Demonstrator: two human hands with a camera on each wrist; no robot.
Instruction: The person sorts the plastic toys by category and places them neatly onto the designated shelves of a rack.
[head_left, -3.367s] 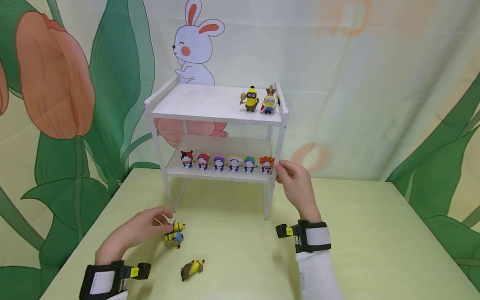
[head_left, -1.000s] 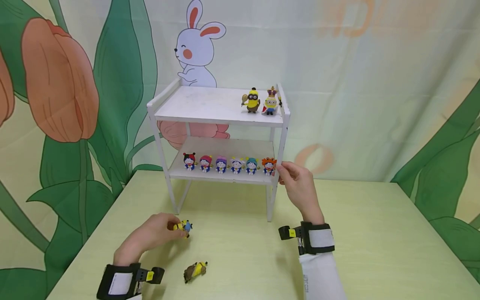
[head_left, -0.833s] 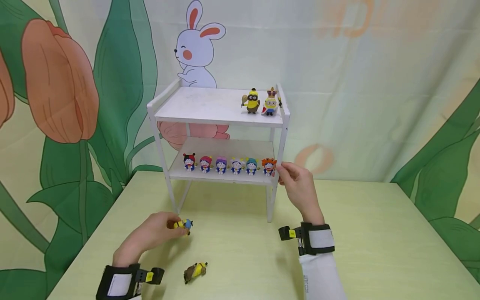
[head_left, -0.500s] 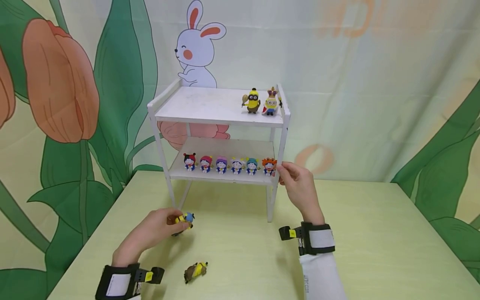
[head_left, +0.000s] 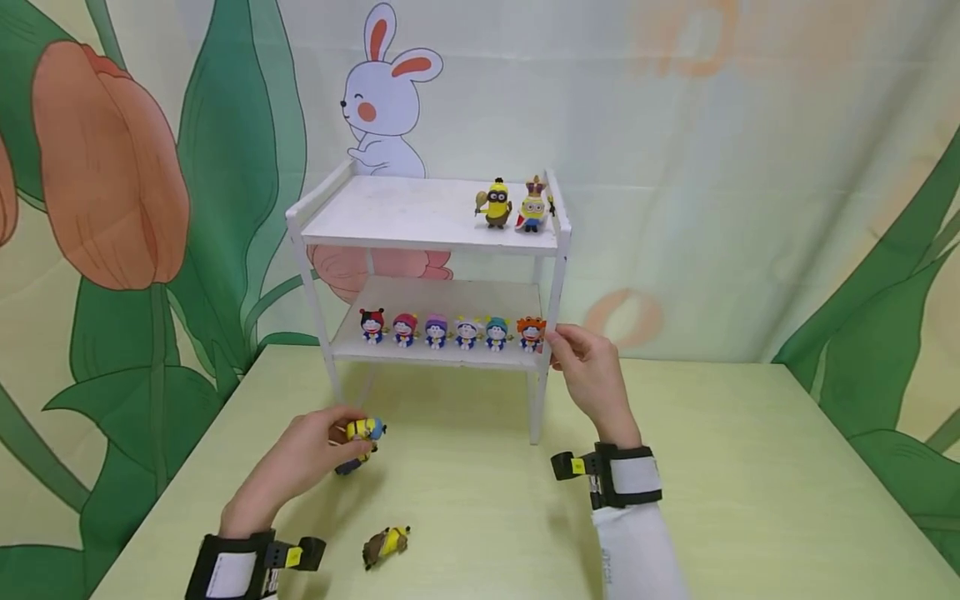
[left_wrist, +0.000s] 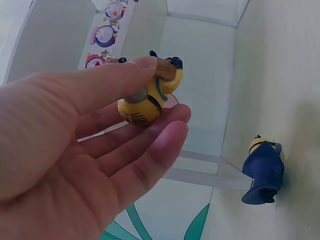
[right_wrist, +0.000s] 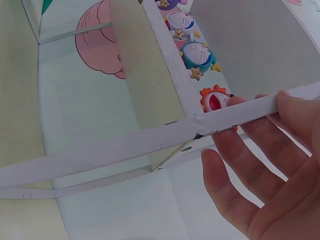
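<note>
My left hand [head_left: 303,450] pinches a yellow Minion figurine [left_wrist: 142,109] between thumb and fingers, above the table. It has a blue top and, in the left wrist view, a small brown guitar-like piece. Close by on the table lies a Minion figurine in dark blue [left_wrist: 265,172], partly hidden by the hand in the head view. My right hand [head_left: 592,375] grips the right front post [left_wrist: 232,182] of the white two-tier shelf [head_left: 390,204]; its thumb presses the post and fingers reach behind. Those fingertips are beside the orange-maned Doraemon figurine [right_wrist: 214,99]; contact is unclear.
Several Doraemon figurines [head_left: 437,332] stand in a row on the lower tier. Two Minion figurines [head_left: 497,204] stand at the right of the upper tier. A brown and yellow Minion figurine [head_left: 386,546] lies on the pale table [head_left: 720,467] in front.
My left hand has taken hold of the blue-topped Minion figurine and raised it slightly, uncovering the dark blue one beneath. My right hand stays at the shelf post.
</note>
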